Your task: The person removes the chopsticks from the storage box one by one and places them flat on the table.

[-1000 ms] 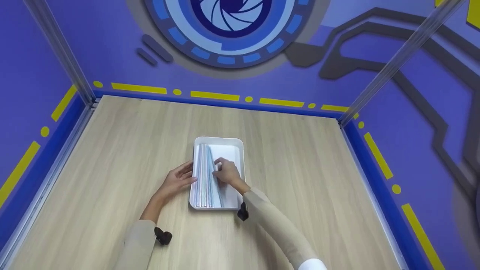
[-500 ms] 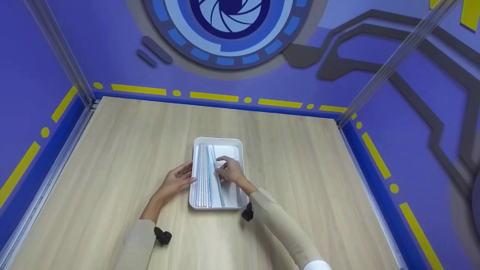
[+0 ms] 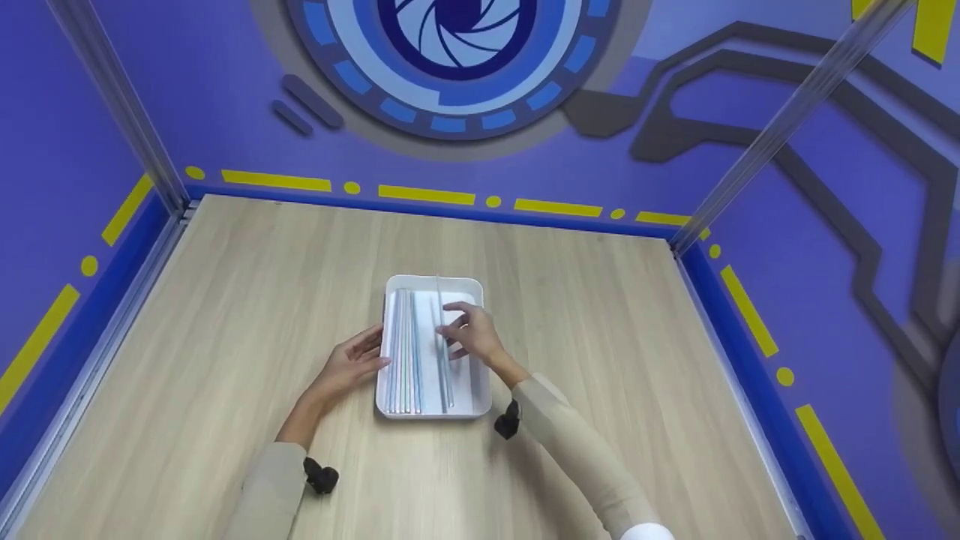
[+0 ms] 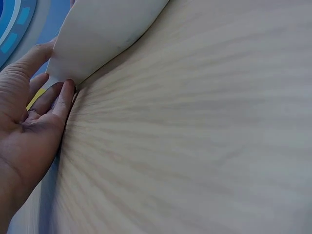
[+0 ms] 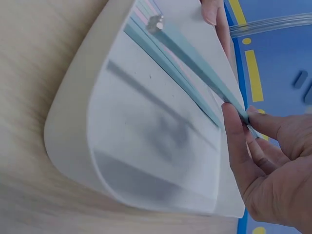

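Observation:
A white tray (image 3: 471,390) holds a row of thin, pale, six-sided pencil-like sticks (image 3: 405,352) along its left side. Over the tray's middle, my right hand (image 3: 474,334) pinches one teal pencil-like stick (image 5: 195,63) between thumb and fingers. This stick is raised at a slight tilt, casting a shadow on the tray floor, and its near end looks silvery. My left hand (image 3: 354,361) holds the tray's left side, thumb over the rim and fingers against the outer wall. In the left wrist view, those fingers (image 4: 63,100) touch the wall low, near the table.
The wooden table (image 3: 285,262) surrounds the tray. Blue panels (image 3: 225,127) with yellow marks stand behind it and on both sides. Metal posts (image 3: 795,127) rise at the back corners. A dark device (image 3: 322,476) sits at each wrist.
My right hand has moved right, away from the row, carrying one stick up and apart from the others. The left hand stays on the tray, which has barely moved.

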Motion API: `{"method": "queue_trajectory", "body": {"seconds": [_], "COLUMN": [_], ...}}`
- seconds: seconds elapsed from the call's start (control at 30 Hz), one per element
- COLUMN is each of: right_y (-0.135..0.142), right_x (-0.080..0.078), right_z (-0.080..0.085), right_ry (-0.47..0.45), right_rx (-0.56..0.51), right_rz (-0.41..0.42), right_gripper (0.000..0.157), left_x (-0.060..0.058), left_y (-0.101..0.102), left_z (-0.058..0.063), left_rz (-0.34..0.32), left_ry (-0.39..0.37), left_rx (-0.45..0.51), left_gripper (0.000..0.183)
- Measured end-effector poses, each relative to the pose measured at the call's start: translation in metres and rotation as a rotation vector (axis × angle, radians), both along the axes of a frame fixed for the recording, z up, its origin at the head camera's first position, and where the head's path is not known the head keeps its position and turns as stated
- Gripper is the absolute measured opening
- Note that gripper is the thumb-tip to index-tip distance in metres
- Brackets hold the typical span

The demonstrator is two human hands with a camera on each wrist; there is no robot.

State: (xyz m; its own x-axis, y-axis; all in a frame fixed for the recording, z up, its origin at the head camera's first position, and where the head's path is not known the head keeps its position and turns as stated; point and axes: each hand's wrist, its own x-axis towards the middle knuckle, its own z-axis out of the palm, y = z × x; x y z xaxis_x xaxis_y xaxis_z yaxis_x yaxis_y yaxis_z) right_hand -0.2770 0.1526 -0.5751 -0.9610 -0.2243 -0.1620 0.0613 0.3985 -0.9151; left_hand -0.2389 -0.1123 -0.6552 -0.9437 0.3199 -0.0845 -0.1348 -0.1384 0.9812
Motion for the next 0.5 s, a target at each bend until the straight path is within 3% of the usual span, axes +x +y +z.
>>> {"method": "queue_trajectory", "body": {"seconds": [0.5], "right_y": [0.024], "right_x": [-0.001], "right_z": [0.011], "right_ry": [-0.003], "right_rx": [-0.098], "right_rz": [-0.096], "right_gripper": [0.051], "left_x": [0.006], "left_y": [-0.005], "left_z": [0.002], "left_rz": [-0.018], "left_ry": [-0.013], "left_rx": [0.042], "left_gripper": [0.077]}}
